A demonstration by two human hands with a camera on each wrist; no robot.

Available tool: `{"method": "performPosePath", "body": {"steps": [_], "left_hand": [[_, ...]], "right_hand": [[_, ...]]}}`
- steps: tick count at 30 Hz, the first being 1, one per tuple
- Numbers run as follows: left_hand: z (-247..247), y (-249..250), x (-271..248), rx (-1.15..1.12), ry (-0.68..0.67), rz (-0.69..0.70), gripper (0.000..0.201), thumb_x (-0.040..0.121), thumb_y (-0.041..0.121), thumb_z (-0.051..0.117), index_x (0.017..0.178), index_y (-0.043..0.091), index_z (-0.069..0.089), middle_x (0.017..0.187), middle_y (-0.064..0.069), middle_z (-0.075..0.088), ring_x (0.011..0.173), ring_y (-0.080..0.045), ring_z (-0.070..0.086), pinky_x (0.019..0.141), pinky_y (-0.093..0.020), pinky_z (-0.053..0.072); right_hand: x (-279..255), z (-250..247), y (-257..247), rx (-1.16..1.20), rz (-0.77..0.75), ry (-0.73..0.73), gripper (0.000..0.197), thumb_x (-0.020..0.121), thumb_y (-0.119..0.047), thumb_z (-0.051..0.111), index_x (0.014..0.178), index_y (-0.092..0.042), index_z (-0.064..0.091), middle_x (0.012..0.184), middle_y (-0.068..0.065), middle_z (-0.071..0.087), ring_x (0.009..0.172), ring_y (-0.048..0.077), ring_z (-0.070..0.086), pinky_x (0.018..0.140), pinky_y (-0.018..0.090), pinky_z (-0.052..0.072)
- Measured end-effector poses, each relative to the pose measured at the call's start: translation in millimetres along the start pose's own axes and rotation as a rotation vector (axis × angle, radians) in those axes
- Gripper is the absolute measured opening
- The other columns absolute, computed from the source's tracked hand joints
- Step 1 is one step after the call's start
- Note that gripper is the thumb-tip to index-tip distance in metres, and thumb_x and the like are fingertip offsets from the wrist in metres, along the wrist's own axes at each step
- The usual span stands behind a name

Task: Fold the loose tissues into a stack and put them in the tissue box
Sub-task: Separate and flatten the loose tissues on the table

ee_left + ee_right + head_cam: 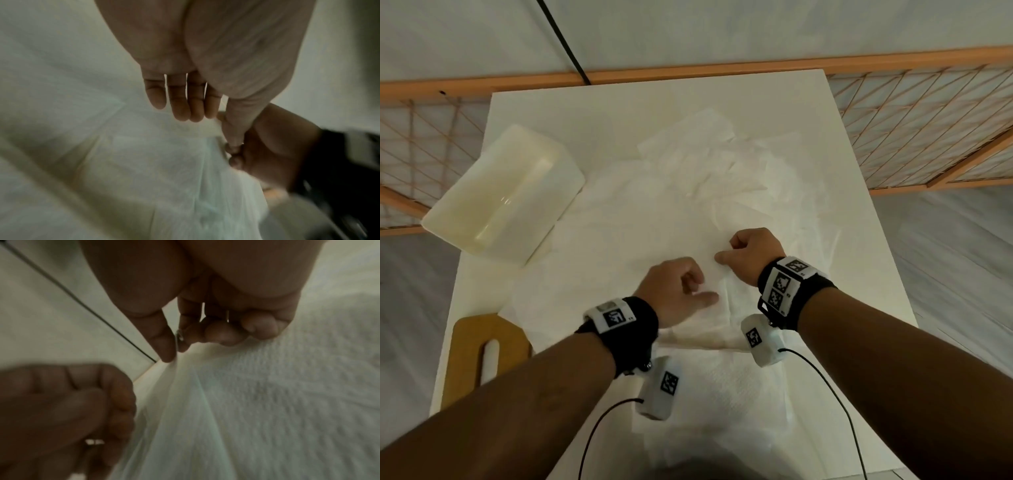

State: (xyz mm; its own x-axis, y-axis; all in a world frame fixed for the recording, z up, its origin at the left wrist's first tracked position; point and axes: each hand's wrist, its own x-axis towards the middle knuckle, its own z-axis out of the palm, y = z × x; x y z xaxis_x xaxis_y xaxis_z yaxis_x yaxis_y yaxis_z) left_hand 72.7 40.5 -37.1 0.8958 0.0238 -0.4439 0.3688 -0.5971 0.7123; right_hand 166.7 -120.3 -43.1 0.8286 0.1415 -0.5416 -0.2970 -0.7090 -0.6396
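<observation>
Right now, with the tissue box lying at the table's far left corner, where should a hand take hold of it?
Grip the tissue box across its short width, from above, near the middle. It lies askew at the table corner with its long sides free, and the tissues spread to its right leave them reachable.

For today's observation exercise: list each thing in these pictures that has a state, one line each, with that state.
left hand: pinching the tissue
right hand: pinching the same tissue's edge
tissue: unfolded, edge lifted
loose tissues: spread out, crumpled, not stacked
tissue box: upside down, open, empty
wooden lid: off the box, lying flat
</observation>
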Motion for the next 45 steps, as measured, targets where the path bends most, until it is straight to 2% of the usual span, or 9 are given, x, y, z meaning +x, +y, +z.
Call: {"method": "performPosePath", "body": {"steps": [8,13,17,22,24,29,37,42,45], "left_hand": [[-6.6,0.2,20.9,-0.404,0.176,-0.186,0.013,0.084,0.011,0.079,0.087,0.009,0.067,0.082,-0.014,0.071,0.068,-0.019,0.074,0.061,-0.033,0.054],[6.0,18.8,22.5,-0.591,0.057,-0.254,0.011,0.088,0.005,0.074,0.098,0.006,0.071,0.096,-0.013,0.076,0.076,-0.024,0.075,0.066,-0.035,0.056],[21.1,39.2,23.3,-0.799,-0.087,-0.265,0.021,0.095,0.003,0.064,0.114,0.008,0.070,0.110,-0.009,0.076,0.093,-0.029,0.075,0.075,-0.036,0.055],[30.0,47.0,30.9,-0.825,0.082,-0.420,0.018,0.093,0.022,0.071,0.102,0.007,0.065,0.096,-0.015,0.069,0.083,-0.033,0.075,0.071,-0.038,0.057],[27.9,46.4,31.6,-0.830,0.127,-0.475,0.031,0.091,0.036,0.073,0.101,0.008,0.064,0.092,-0.012,0.067,0.084,-0.036,0.076,0.071,-0.039,0.059],[22.1,44.9,31.4,-0.917,0.074,-0.507,0.054,0.085,0.048,0.078,0.112,0.004,0.063,0.101,-0.019,0.071,0.088,-0.037,0.076,0.075,-0.039,0.061],[18.8,42.3,28.8,-0.973,0.103,-0.396,0.012,0.095,0.008,0.068,0.084,0.010,0.063,0.093,-0.012,0.076,0.080,-0.028,0.075,0.071,-0.039,0.060],[7.2,31.6,25.8,-0.728,0.162,-0.231,0.034,0.088,0.004,0.071,0.062,0.014,0.052,0.077,-0.015,0.066,0.072,-0.029,0.067,0.073,-0.043,0.059],[-4.6,30.8,18.8,-0.588,0.064,-0.081,0.033,0.069,0.013,0.077,0.057,0.004,0.048,0.065,-0.006,0.043,0.063,-0.021,0.042,0.063,-0.034,0.037]], "right_hand": [[-7.7,-52.4,29.0,0.454,0.087,0.156,0.031,0.066,-0.009,0.077,0.047,-0.019,0.055,0.058,0.003,0.058,0.066,0.027,0.060,0.068,0.044,0.060],[-10.2,-65.9,38.6,0.807,0.096,0.113,0.040,0.082,0.018,0.051,0.056,-0.009,0.038,0.045,-0.003,0.045,0.042,0.014,0.048,0.042,0.023,0.044],[-12.1,-57.6,40.3,0.737,0.030,0.104,0.038,0.075,0.021,0.058,0.056,-0.010,0.046,0.054,0.002,0.050,0.050,0.017,0.046,0.043,0.021,0.038],[-15.6,-56.9,40.8,0.861,0.089,0.062,0.034,0.075,0.014,0.055,0.055,-0.012,0.043,0.057,0.006,0.047,0.057,0.024,0.046,0.047,0.024,0.041],[-19.9,-58.9,40.6,0.996,0.139,-0.056,0.012,0.065,0.003,0.056,0.067,-0.008,0.051,0.077,0.014,0.057,0.072,0.033,0.057,0.059,0.033,0.053],[-25.8,-55.7,40.6,1.171,0.169,-0.302,0.059,0.064,-0.006,0.049,0.122,0.000,0.057,0.115,0.024,0.065,0.100,0.040,0.064,0.086,0.047,0.055],[-29.7,-45.2,36.9,0.903,0.111,-0.460,0.060,0.061,-0.009,0.054,0.120,0.002,0.061,0.111,0.022,0.069,0.100,0.042,0.067,0.081,0.050,0.059],[-20.4,-46.0,37.3,0.485,0.116,-0.085,0.033,0.084,-0.040,0.076,0.097,-0.015,0.060,0.100,0.007,0.070,0.082,0.026,0.068,0.070,0.039,0.053],[-13.7,-50.2,42.8,0.459,0.070,-0.007,0.041,0.076,-0.046,0.081,0.096,-0.019,0.057,0.100,0.002,0.071,0.083,0.022,0.068,0.070,0.038,0.051]]}}
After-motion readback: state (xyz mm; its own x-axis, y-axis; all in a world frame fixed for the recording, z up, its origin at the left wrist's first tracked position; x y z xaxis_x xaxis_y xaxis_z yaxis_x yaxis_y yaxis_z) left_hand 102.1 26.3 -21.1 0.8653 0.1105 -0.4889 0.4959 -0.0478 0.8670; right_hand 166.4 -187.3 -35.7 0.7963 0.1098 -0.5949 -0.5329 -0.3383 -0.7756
